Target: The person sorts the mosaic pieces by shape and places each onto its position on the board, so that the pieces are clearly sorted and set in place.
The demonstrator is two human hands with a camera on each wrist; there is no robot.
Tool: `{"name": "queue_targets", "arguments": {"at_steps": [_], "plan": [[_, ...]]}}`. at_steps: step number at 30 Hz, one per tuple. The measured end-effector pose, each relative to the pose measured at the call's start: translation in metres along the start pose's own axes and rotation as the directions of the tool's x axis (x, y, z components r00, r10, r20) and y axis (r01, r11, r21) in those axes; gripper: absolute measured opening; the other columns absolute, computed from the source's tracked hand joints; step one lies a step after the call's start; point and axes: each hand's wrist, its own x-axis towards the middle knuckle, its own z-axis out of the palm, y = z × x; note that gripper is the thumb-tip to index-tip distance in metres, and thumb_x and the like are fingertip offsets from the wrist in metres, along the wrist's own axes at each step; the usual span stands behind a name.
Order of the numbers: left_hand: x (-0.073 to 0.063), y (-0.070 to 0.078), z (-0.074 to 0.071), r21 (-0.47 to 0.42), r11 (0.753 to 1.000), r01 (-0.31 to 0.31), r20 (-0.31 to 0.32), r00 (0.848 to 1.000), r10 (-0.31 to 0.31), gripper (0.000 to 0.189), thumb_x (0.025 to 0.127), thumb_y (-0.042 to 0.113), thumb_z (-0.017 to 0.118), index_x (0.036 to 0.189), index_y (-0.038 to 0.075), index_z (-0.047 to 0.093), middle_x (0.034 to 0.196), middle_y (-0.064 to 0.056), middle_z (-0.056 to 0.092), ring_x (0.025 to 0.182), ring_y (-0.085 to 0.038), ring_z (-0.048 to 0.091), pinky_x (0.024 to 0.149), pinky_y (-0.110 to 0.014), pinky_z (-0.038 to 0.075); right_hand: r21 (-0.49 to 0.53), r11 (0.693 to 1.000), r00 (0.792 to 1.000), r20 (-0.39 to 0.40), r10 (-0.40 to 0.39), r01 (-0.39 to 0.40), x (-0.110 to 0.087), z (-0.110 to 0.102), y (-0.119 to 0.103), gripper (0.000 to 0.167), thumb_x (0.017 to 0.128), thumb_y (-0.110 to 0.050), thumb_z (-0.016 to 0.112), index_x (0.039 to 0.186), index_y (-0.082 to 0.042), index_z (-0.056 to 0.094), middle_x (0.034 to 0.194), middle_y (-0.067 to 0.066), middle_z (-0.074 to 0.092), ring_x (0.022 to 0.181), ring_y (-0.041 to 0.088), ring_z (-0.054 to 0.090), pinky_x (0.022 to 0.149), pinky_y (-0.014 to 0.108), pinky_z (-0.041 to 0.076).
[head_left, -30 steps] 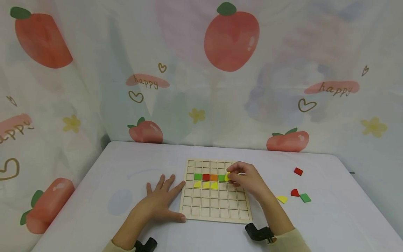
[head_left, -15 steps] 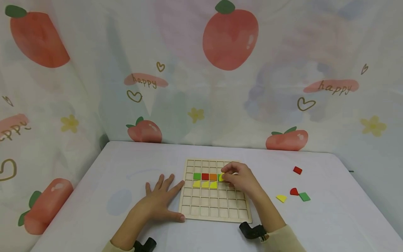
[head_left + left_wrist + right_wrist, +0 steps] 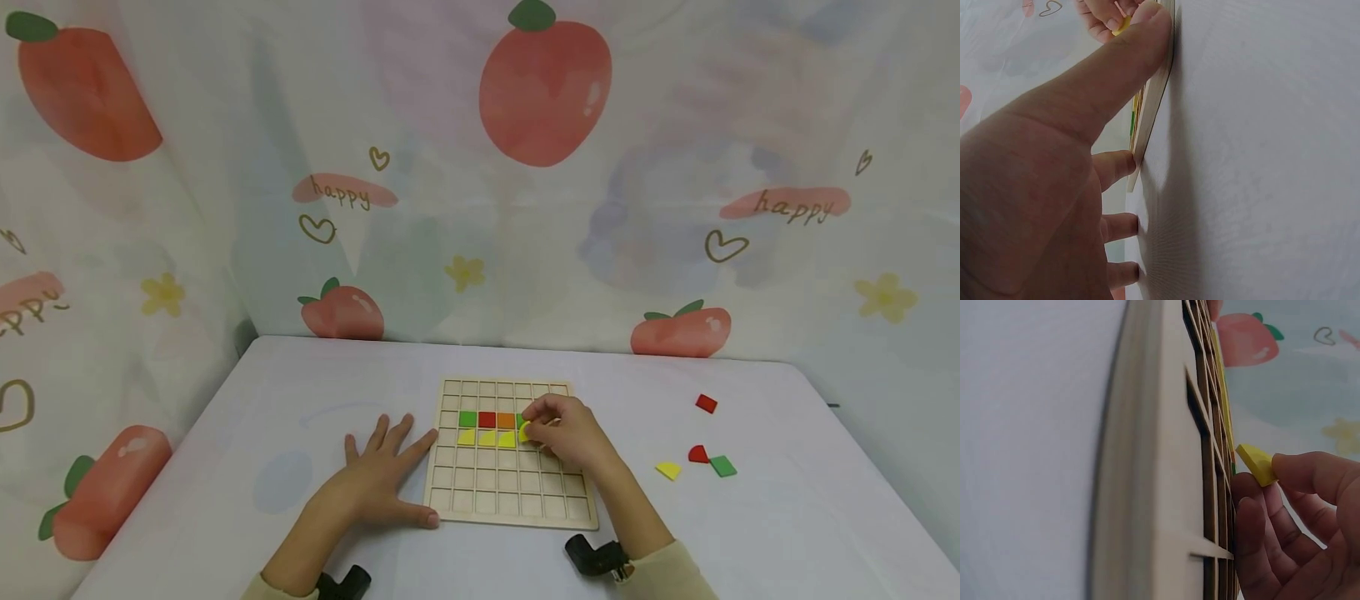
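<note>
A wooden grid board (image 3: 486,503) lies on the white table. My right hand (image 3: 570,429) pinches a yellow quarter-round tile (image 3: 1256,465) between thumb and fingers, close over the board beside the third yellow tile. My left hand (image 3: 375,483) is spread flat, its thumb and index fingertip at the board's left edge. In one row of cells sit a green tile (image 3: 468,419), a red tile (image 3: 487,420), an orange tile (image 3: 506,421) and another green tile, mostly hidden by my right fingers. Below them is a row of yellow tiles (image 3: 487,438).
To the right of the board lie a loose red square tile (image 3: 707,403), a red rounded tile (image 3: 698,454), a green square tile (image 3: 723,466) and a yellow tile (image 3: 668,471). A fruit-print cloth (image 3: 420,275) hangs behind the table.
My right hand has moved left and slightly nearer with the yellow tile, from the right of the second green tile to just below it. The left hand stays put.
</note>
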Motion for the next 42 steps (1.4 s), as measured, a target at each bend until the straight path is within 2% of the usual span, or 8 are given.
{"name": "queue_targets", "arguments": {"at_steps": [12,19,32,42], "plan": [[0.0,0.002,0.0,-0.015,1.0,0.017,0.002,1.0,-0.017,0.112,0.061,0.081,0.073,0.156,0.035,0.034,0.166,-0.01,0.02,0.152,-0.044,0.006,0.106,-0.081,0.005,-0.111,0.993,0.999,-0.008,-0.044,0.043,-0.001,0.001,0.002,0.009,0.087,-0.006,0.073,0.096,-0.008,0.071,0.082,0.002,0.065,0.071,0.016,0.061,0.059,0.03,0.053],[0.0,0.001,0.0,-0.012,1.0,0.015,0.002,1.0,-0.015,0.112,0.061,0.082,0.072,0.156,0.035,0.033,0.166,-0.01,0.02,0.152,-0.044,0.006,0.106,-0.081,0.005,-0.158,0.987,0.999,-0.007,-0.036,0.034,0.0,0.002,0.001,0.008,0.086,-0.007,0.074,0.094,-0.009,0.073,0.081,0.0,0.066,0.074,0.016,0.059,0.068,0.03,0.048],[-0.001,-0.001,0.0,-0.006,1.0,-0.003,-0.002,1.0,0.003,0.114,0.061,0.085,0.069,0.157,0.037,0.03,0.166,-0.01,0.018,0.152,-0.045,0.005,0.105,-0.082,0.005,-0.217,0.976,1.0,0.021,0.002,0.002,-0.003,-0.003,-0.004,0.011,0.085,-0.006,0.074,0.095,-0.011,0.073,0.08,0.002,0.063,0.074,0.017,0.056,0.064,0.029,0.047],[0.0,-0.001,0.0,-0.003,1.0,-0.005,-0.007,1.0,0.005,0.114,0.061,0.085,0.069,0.156,0.036,0.032,0.166,-0.011,0.019,0.152,-0.045,0.006,0.105,-0.082,0.006,-0.321,0.947,0.999,0.034,0.009,0.003,-0.004,-0.004,-0.008,0.013,0.083,-0.005,0.077,0.093,-0.012,0.072,0.076,0.002,0.06,0.069,0.017,0.053,0.06,0.03,0.044]]}}
